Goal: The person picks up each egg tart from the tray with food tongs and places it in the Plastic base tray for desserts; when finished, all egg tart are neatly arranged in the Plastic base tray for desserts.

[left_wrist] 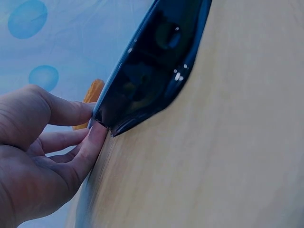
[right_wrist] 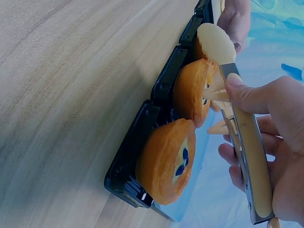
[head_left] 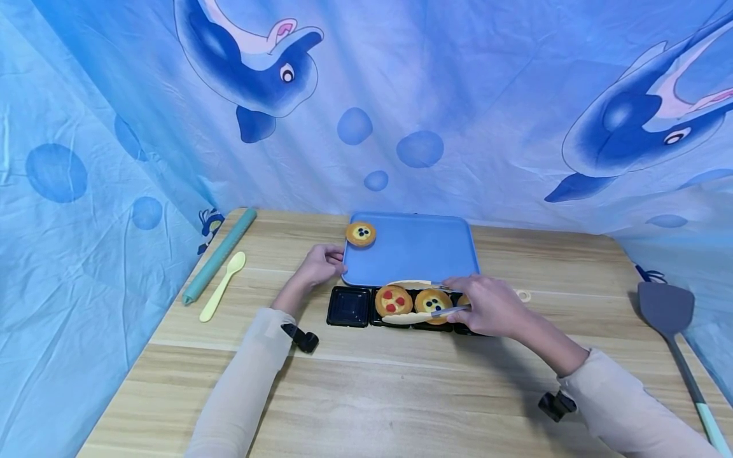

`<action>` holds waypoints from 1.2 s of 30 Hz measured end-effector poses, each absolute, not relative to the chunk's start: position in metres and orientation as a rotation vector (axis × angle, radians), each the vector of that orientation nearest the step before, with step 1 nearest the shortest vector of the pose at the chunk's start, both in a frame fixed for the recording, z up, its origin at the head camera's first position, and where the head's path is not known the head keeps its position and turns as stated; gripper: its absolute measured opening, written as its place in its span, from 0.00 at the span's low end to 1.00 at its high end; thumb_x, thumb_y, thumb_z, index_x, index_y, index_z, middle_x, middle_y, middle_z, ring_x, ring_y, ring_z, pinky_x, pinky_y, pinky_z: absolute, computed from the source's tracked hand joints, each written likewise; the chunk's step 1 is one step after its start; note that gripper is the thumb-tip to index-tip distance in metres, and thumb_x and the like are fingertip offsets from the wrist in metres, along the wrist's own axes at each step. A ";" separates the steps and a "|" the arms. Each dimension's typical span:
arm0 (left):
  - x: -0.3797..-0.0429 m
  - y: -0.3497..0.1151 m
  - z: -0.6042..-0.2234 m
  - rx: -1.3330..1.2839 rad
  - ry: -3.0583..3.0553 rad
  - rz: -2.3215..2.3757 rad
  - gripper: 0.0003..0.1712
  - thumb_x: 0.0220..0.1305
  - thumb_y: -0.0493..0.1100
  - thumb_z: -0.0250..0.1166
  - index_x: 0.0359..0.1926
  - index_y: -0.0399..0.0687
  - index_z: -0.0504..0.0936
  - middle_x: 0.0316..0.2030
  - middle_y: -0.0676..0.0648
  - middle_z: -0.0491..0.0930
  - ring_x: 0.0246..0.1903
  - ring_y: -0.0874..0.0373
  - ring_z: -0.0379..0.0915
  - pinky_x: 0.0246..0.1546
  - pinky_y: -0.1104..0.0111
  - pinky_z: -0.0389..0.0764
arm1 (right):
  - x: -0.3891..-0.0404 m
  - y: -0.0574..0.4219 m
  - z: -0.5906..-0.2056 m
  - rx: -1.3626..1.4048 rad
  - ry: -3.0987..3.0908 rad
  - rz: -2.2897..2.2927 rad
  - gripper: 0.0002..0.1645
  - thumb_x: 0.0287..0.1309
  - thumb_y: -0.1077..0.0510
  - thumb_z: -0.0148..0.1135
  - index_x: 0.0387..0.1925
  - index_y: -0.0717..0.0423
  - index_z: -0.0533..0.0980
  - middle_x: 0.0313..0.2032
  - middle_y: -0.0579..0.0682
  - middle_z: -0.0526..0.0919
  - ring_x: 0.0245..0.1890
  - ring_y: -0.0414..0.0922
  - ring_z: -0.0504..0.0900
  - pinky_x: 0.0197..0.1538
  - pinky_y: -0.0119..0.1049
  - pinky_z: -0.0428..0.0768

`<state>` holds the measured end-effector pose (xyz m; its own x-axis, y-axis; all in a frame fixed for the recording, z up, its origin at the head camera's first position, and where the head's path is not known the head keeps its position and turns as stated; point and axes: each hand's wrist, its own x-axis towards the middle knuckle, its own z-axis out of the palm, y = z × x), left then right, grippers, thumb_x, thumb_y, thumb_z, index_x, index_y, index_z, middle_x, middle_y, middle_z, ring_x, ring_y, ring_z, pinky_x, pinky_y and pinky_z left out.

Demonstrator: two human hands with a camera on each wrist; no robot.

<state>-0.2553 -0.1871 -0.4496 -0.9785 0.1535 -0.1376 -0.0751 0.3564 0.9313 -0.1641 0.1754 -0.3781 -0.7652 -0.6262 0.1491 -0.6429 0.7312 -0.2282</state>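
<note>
My left hand (head_left: 322, 264) pinches the left edge of a blue tray (head_left: 409, 251) between thumb and fingers. On the tray's far left corner sits a blueberry-topped tart (head_left: 361, 234). A pair of food tongs (right_wrist: 251, 156) with cream scalloped tips is in my right hand (head_left: 489, 305). Spread apart, the tips lie to either side of a strawberry-topped tart (head_left: 393, 301). Beside it another blueberry tart (head_left: 433, 305) sits below the arms of the tongs. A third tart (right_wrist: 166, 161) is mostly hidden by my right hand in the head view. Each sits in a black plastic compartment.
The leftmost black compartment (head_left: 349, 306) holds nothing. At the table's left edge lie a teal rolling pin (head_left: 220, 254) and a pale yellow spoon (head_left: 222, 287). A grey turner (head_left: 667, 312) lies along the right edge. Blue curtain (head_left: 378, 114) surrounds the table's back and sides.
</note>
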 end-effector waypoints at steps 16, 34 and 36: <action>-0.256 -0.187 -0.449 0.092 2.422 1.682 0.27 0.58 0.29 0.66 0.60 0.25 0.73 0.47 0.33 0.78 0.46 0.45 0.76 0.48 0.63 0.79 | -0.166 0.177 -0.371 1.049 -2.958 0.515 0.49 0.48 0.44 0.78 0.66 0.64 0.70 0.64 0.60 0.73 0.62 0.64 0.72 0.55 0.63 0.75; -0.256 -0.188 -0.452 0.084 2.427 1.685 0.27 0.57 0.28 0.66 0.59 0.24 0.73 0.47 0.34 0.78 0.45 0.45 0.76 0.48 0.63 0.79 | -0.187 0.172 -0.348 1.015 -2.926 0.696 0.52 0.49 0.48 0.78 0.70 0.65 0.65 0.61 0.62 0.76 0.52 0.59 0.80 0.35 0.45 0.81; -0.256 -0.188 -0.453 0.081 2.421 1.691 0.27 0.57 0.27 0.66 0.59 0.24 0.73 0.47 0.34 0.78 0.46 0.45 0.76 0.48 0.62 0.79 | -0.194 0.169 -0.346 1.013 -2.913 0.685 0.53 0.49 0.47 0.78 0.70 0.65 0.64 0.61 0.63 0.76 0.52 0.60 0.79 0.37 0.48 0.82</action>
<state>-0.2561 -0.1879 -0.4525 -0.9810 0.1511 -0.1213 -0.0619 0.3488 0.9352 -0.1937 0.1691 -0.3456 -0.7944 -0.5949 0.1226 -0.5872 0.7004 -0.4057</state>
